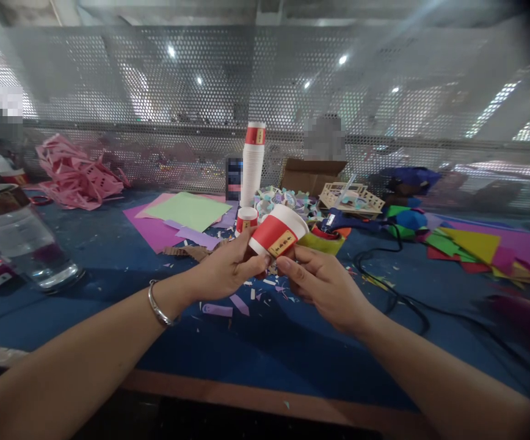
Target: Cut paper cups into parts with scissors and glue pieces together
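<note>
A red and white paper cup (279, 231) with a gold label is held tilted above the table, its rim toward the upper right. My left hand (228, 263), with a silver bracelet at the wrist, is closed on the cup's base end. The fingers of my right hand (322, 281) pinch its lower side near the rim. Just behind stands another paper cup (246, 218), partly hidden by the held one. A tall stack of paper cups (253, 174) rises farther back. To the right lies a blue glue gun (338, 219).
Coloured paper sheets (182, 211) lie left of the stack. A glass jar (40, 250) with liquid stands at the left, near pink folded paper (79, 174). A black cable (411, 299) crosses the right side. Paper scraps (217, 310) litter the blue table (265, 348). A perforated metal screen (164, 85) stands behind.
</note>
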Available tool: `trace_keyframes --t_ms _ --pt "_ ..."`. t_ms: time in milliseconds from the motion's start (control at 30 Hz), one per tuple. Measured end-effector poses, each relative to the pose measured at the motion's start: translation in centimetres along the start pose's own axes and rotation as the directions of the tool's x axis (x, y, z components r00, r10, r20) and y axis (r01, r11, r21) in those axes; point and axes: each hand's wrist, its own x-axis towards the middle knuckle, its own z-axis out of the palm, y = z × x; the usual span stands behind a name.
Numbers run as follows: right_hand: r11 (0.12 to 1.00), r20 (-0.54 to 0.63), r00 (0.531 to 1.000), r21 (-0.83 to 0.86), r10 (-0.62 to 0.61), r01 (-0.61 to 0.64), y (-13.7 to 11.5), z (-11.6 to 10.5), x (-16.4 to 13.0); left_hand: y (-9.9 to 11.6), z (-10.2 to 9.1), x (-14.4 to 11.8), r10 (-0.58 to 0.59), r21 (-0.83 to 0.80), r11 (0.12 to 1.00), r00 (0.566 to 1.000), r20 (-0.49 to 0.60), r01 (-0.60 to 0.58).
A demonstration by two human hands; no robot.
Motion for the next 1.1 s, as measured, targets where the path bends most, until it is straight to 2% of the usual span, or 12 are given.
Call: trace_keyframes --t_ms 133,200,300,400,500,567,700,900,1100 --pt "1.0 -0.019 1.0 -0.011 -0.002 0.002 -0.2 -0.1 0.0 -0.7 0.2 0.1 -0.003 0.073 0.997 0.999 -0.05 0.006" --pt "1.0 -0.032 0.999 -0.03 0.0 -0.001 -0.4 -0.2 0.0 -0.9 0.4 0.3 -0.019 0.035 0.999 0.995 -0.101 0.023" --pt "0.999 -0.033 0.999 -0.032 0.007 -0.008 -0.7 -0.3 0.0 -0.5 0.7 0.6 -0.042 -0.254 0.967 0.996 -0.079 0.02" --pt "1.0 -0.034 0.999 0.006 0.006 -0.006 -0.9 -0.3 0.0 0.3 0.7 0.8 -0.084 -0.604 0.794 0.996 -0.001 0.066" --pt "0.998 -0.047 0.999 0.069 0.005 -0.002 -1.0 -0.3 0.0 0.7 0.6 0.8 -0.178 -0.72 0.686 0.984 -0.02 0.11" --pt "0.995 -0.06 0.998 0.098 0.008 -0.002 -1.0 -0.4 0.0 0.5 0.6 0.8 -0.209 -0.743 0.66 0.977 -0.046 0.106" --pt "0.994 -0.069 0.998 0.105 0.012 -0.005 -0.9 -0.5 0.1 0.3 0.9 0.7 -0.182 -0.757 0.65 0.981 -0.062 0.072" --pt "0.992 -0.076 0.997 0.127 0.023 -0.013 -0.7 -0.4 0.1 0.7 1.4 0.6 -0.163 -0.686 0.727 0.978 -0.13 0.03" --pt "0.994 -0.095 0.995 0.105 -0.008 0.018 -0.5 -0.1 0.0 0.6 1.7 0.4 -0.075 -0.622 0.782 0.984 -0.161 -0.042"
